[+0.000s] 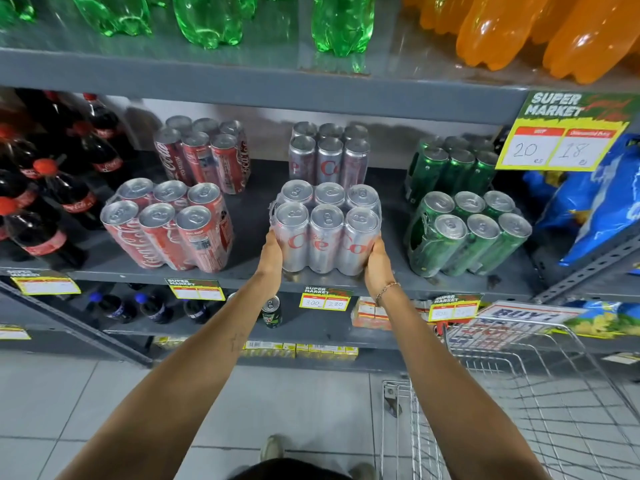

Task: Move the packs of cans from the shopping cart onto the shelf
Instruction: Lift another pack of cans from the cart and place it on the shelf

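A shrink-wrapped pack of silver cans (325, 226) stands at the front edge of the grey shelf (256, 278), in the middle. My left hand (272, 254) grips its left side and my right hand (377, 265) grips its right side. A second silver pack (329, 152) stands behind it. Two red packs sit to the left, the front one (166, 226) and the back one (204, 150). Two green packs sit to the right, the front one (467, 233) and the back one (450, 164). The wire shopping cart (519, 393) is at the lower right; no packs show inside it.
Dark cola bottles (52, 188) fill the shelf's left end and blue bags (595, 202) its right end. Green and orange bottles (519, 32) line the shelf above. A yellow price sign (561, 133) hangs from that upper shelf. Lower shelves hold small bottles and cartons.
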`<state>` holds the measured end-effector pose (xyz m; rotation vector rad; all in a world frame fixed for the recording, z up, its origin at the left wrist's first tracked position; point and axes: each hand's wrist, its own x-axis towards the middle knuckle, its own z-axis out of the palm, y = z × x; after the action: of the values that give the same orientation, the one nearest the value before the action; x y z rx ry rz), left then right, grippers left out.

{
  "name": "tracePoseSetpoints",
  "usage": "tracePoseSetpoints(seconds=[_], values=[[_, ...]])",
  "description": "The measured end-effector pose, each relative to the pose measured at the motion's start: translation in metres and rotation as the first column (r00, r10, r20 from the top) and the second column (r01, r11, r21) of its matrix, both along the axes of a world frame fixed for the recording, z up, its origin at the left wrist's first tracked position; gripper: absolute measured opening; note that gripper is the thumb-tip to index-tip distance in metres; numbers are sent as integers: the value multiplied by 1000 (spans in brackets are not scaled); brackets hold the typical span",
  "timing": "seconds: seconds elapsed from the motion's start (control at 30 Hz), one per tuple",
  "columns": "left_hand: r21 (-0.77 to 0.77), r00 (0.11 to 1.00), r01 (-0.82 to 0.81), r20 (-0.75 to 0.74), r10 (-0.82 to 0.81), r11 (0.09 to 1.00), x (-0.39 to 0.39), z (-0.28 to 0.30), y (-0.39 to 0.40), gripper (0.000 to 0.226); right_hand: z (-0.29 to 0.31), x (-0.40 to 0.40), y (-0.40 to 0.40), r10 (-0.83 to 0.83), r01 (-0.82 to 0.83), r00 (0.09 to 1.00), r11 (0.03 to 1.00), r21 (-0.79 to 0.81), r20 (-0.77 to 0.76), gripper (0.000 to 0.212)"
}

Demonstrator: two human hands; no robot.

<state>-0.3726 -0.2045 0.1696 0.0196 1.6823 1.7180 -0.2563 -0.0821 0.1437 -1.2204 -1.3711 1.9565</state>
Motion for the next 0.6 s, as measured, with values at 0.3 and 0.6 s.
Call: tracePoseSetpoints(seconds=[0.3,0.6], values=[[24,1000,29,-11,-29,999,5,-5,-7,52,-6,4,-1,-37,37,999,999,-13,1,38],[-55,967,-156,-211,141,986,10,-8,-9,56,21,24,-6,-4,-20,993,980,198,122,57]])
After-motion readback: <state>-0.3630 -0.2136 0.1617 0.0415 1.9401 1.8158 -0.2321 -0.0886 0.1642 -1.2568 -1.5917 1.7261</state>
